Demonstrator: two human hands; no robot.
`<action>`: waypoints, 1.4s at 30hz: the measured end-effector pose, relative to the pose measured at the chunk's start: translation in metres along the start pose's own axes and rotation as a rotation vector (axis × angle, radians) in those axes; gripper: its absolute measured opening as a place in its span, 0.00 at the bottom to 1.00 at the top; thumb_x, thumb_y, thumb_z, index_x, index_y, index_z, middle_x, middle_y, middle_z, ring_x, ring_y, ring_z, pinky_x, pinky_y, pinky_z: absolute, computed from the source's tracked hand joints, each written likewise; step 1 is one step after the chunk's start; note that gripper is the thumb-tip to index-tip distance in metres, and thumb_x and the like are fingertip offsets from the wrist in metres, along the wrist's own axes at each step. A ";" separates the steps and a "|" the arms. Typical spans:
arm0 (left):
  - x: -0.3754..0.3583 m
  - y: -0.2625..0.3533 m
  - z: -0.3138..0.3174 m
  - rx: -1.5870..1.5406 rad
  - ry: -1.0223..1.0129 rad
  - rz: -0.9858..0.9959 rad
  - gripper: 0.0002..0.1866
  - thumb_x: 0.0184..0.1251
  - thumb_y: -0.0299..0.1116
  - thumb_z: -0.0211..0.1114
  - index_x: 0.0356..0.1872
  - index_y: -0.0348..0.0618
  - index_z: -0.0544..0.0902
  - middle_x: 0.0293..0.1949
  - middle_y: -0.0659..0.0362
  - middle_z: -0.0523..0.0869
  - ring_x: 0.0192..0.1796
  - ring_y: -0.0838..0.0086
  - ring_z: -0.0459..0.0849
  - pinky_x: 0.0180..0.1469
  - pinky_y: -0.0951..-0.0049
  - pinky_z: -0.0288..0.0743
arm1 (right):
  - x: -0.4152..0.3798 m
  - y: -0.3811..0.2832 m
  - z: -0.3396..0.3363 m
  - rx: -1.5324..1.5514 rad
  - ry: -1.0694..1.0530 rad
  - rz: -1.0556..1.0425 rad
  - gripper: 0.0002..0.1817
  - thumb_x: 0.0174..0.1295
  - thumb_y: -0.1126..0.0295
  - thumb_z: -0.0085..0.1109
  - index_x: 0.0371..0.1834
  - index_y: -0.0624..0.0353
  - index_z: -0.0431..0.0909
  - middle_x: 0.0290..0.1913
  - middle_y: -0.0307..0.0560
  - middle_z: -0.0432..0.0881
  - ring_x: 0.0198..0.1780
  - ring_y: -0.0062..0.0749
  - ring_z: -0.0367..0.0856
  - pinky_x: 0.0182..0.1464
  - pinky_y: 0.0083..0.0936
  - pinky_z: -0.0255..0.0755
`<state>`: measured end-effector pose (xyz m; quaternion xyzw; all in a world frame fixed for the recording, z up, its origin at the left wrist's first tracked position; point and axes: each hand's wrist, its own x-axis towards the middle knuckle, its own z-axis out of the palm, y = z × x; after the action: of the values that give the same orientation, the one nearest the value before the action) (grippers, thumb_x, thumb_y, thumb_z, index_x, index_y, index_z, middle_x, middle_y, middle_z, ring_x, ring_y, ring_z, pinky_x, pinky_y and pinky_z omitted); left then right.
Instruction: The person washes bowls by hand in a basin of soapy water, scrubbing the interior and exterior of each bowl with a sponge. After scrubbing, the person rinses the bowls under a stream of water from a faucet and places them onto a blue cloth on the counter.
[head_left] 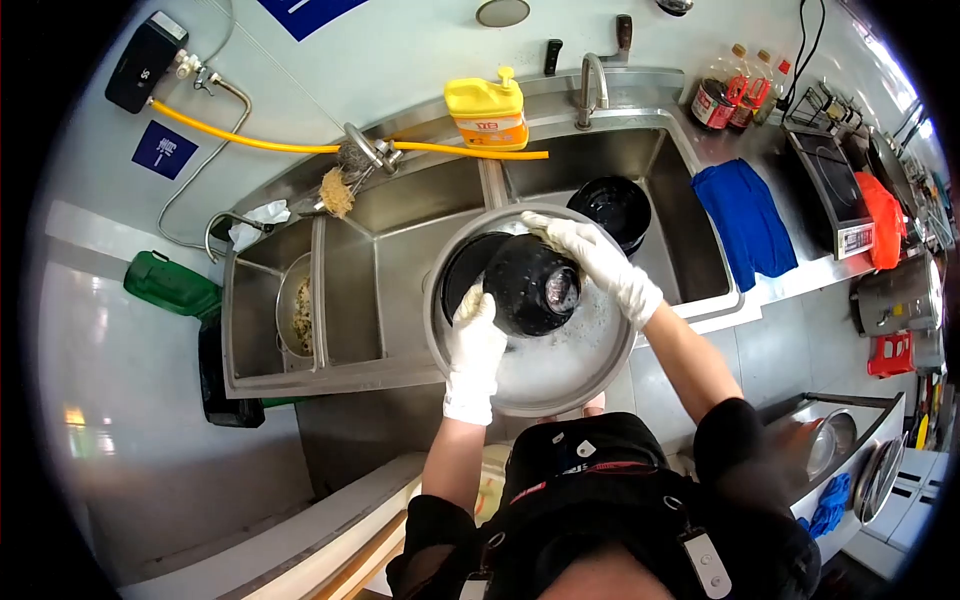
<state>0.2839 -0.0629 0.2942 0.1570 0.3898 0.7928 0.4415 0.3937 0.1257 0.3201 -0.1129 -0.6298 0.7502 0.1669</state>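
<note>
My left hand [475, 350], in a white glove, grips the lower left rim of a black bowl [522, 292]. The bowl is tilted with its base facing me and has foam spots on it. My right hand [592, 256], also gloved, holds the bowl's upper right side. Beneath is a large round metal basin [560, 385] with soapy water in it. Another black bowl [458, 272] lies in the basin at the left, partly hidden. More black bowls [608, 212] stand in the right sink compartment.
Around the basin is a metal sink [400, 250] with faucets. A yellow jug [487, 113] and a yellow hose [240, 140] are at its back. A strainer [295, 310] sits at the left, a blue cloth [745, 225] and a cooker [830, 185] at the right.
</note>
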 end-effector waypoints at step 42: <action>0.049 -0.028 0.063 1.643 -0.726 0.894 0.22 0.46 0.20 0.60 0.47 0.43 0.81 0.46 0.56 0.84 0.52 0.61 0.81 0.61 0.56 0.69 | -0.054 -0.012 -0.049 0.023 0.559 0.300 0.25 0.60 0.57 0.65 0.45 0.72 0.76 0.30 0.48 0.82 0.27 0.25 0.80 0.31 0.22 0.75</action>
<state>0.3095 0.0164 0.3093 0.7776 0.5632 0.2750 -0.0501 0.4635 0.1504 0.3204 -0.4043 -0.5273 0.7135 0.2224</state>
